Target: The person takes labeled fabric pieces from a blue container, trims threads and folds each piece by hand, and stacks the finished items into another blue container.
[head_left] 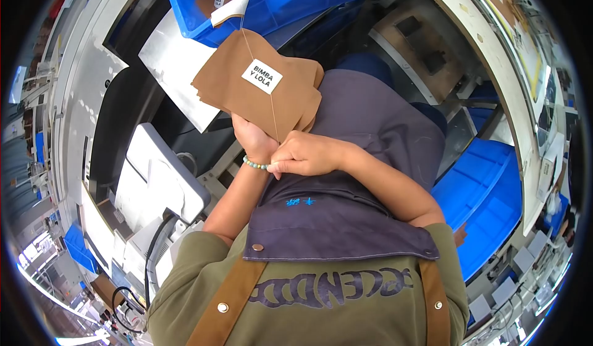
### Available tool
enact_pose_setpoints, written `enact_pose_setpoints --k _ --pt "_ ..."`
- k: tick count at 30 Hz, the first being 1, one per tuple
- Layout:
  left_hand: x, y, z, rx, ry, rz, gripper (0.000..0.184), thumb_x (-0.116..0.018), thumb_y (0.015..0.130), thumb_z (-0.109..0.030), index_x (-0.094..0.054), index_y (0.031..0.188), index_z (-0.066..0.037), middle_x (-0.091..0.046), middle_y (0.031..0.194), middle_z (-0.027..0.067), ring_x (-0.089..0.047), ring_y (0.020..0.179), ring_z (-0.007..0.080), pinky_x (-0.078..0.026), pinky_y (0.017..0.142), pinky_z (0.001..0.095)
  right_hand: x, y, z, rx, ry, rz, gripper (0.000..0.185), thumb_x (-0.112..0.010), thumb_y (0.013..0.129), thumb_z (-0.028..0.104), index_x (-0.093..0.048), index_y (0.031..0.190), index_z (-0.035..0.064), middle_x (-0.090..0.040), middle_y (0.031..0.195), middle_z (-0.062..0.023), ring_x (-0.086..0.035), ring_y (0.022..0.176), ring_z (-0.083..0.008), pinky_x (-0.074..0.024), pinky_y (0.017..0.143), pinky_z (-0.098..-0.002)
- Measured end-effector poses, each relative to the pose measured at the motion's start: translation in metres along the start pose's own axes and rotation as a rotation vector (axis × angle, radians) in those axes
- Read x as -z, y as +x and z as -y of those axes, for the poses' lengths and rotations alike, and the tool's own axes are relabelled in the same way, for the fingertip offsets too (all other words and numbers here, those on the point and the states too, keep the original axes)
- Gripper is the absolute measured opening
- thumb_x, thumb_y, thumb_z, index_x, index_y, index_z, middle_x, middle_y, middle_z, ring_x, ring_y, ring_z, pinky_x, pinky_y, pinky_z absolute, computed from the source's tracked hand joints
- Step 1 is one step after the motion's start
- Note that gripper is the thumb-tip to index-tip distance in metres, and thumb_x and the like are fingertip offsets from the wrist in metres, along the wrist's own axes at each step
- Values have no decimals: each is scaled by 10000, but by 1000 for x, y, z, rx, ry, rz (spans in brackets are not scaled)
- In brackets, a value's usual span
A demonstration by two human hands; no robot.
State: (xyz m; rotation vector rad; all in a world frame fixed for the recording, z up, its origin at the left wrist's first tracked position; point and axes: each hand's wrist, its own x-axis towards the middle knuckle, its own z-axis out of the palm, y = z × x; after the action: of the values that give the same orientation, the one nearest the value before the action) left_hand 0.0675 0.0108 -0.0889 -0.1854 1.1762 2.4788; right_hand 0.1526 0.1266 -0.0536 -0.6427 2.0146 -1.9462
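Note:
A stack of brown flat cut pieces [238, 77] lies in front of me, its layers slightly fanned. On the top piece sits a white label [262, 76] reading "BIMBA Y LOLA". My left hand [254, 140], with a beaded bracelet [254, 163] at its wrist, holds the stack by its near edge. A thin thread [273, 112] runs from the blue bin across the stack and label down to my right hand [304, 154]. That hand is closed in a pinch beside my left wrist, where the thread ends; its fingertips are close to the bracelet.
A blue bin [290, 6] beyond the stack holds more labelled brown pieces [213, 1]. A white board [176, 68] is to the left, above a white machine housing [162, 173]. Blue crates [485, 204] stand at right. A dark apron [370, 117] covers my lap.

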Motion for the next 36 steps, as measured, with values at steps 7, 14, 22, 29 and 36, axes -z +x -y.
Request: enact_pose_setpoints --k 7,14,22,29,36 --pt "3 8 -15 -37 -94 -105 326 -385 1031 -272 -543 1179 -29 -611 1173 79 -602 1070 204 -518 885 343 4 -1 -1 51 115 -126 320 -552 970 223 -713 811 -4 -712 775 -118 -670 728 -238 -506 725 -341" --pt "-29 -5 -34 62 -135 48 460 -527 994 -392 -558 1252 -13 -622 1189 92 -599 1089 215 -507 914 358 4 5 -3 -41 151 -63 326 -559 969 236 -730 833 -6 -717 788 -122 -656 725 -209 -501 725 -335" --pt "-29 23 -17 163 536 251 278 -613 959 -91 -613 1212 23 -687 1130 69 -649 986 148 -501 894 286 -2 2 -14 7 104 -59 359 -525 986 273 -726 892 -10 -690 741 -83 -629 670 -165 -492 654 -315" --pt "-20 34 -85 -274 1109 551 236 -536 886 -29 -654 1061 75 -702 857 99 -608 797 108 -499 763 280 72 -36 -1 81 569 -668 552 -306 1076 434 -595 1212 -16 -460 636 49 -357 491 -5 -293 409 -158" --pt "-42 7 -114 20 1211 978 265 -645 813 -93 -662 1024 66 -682 801 124 -623 727 144 -509 730 296 75 -9 10 46 313 -649 441 -348 1073 359 -625 1251 65 -384 615 66 -320 523 -20 -269 482 -188"
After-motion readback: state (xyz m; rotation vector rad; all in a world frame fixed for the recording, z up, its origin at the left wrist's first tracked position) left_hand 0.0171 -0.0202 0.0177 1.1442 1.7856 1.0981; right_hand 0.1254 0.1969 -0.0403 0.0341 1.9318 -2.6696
